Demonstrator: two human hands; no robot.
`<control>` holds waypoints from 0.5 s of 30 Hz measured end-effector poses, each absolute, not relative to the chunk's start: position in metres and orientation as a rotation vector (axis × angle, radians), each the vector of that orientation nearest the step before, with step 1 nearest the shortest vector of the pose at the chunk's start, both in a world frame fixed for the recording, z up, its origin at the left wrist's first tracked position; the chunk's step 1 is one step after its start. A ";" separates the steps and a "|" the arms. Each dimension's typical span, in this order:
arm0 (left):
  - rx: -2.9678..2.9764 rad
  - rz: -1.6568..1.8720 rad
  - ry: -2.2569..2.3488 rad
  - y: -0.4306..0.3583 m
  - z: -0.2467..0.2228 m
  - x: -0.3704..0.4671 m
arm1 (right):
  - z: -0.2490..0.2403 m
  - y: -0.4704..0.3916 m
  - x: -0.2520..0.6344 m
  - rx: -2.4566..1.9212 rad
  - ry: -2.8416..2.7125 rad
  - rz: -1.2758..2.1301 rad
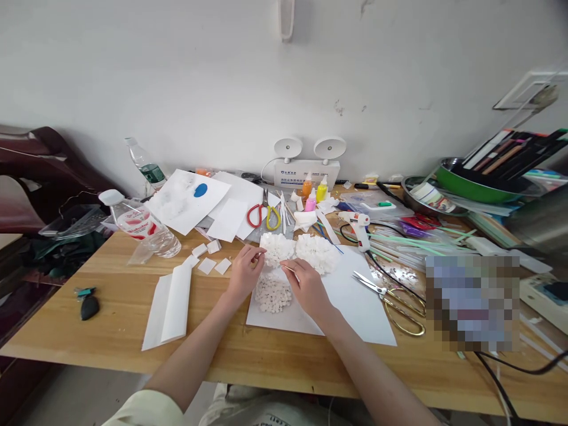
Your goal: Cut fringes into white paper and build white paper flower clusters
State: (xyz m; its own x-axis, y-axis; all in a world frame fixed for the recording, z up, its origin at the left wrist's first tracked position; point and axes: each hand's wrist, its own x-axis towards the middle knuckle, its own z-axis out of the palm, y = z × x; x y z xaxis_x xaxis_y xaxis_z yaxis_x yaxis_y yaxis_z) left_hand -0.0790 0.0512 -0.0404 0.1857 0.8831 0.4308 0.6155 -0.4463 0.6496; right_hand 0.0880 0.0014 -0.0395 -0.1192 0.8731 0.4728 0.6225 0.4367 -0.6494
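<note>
My left hand is closed in a pinch, with a small white piece of paper at the fingertips. Opposite it, my right hand pinches a thin pale stick. Both hands hover around a cluster of ruffled white paper pieces: one fluffy clump at the back, another clump to its right. A heap of small white paper bits lies in front, between my wrists. These rest on a white sheet.
Gold-handled scissors and a glue gun lie to the right. Red-and-yellow-handled scissors lie behind. Folded white paper, several small white squares and a water bottle are on the left.
</note>
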 end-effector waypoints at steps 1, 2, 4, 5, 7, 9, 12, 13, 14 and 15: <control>2.136 1.130 1.418 0.052 -0.041 -0.080 | -0.039 0.002 0.088 -1.280 -1.864 0.347; 2.134 1.129 1.419 0.052 -0.042 -0.081 | -0.038 0.002 0.088 -1.283 -1.896 0.325; 2.126 1.129 1.422 0.053 -0.044 -0.082 | -0.038 0.002 0.087 -1.286 -1.971 0.275; 2.120 1.129 1.424 0.053 -0.045 -0.083 | -0.037 0.002 0.087 -1.292 -2.012 0.249; 2.109 1.122 1.424 0.053 -0.047 -0.084 | -0.038 0.002 0.084 -1.319 -2.074 0.197; 2.101 1.105 1.417 0.053 -0.050 -0.084 | -0.039 0.003 0.081 -1.339 -2.093 0.161; 2.089 1.083 1.412 0.052 -0.053 -0.082 | -0.042 0.006 0.076 -1.346 -2.043 0.129; 2.084 1.079 1.414 0.052 -0.053 -0.082 | -0.043 0.008 0.074 -1.350 -2.023 0.122; 2.079 1.076 1.418 0.051 -0.053 -0.081 | -0.043 0.009 0.072 -1.355 -2.007 0.114; 2.075 1.074 1.420 0.051 -0.053 -0.081 | -0.044 0.011 0.071 -1.360 -1.994 0.108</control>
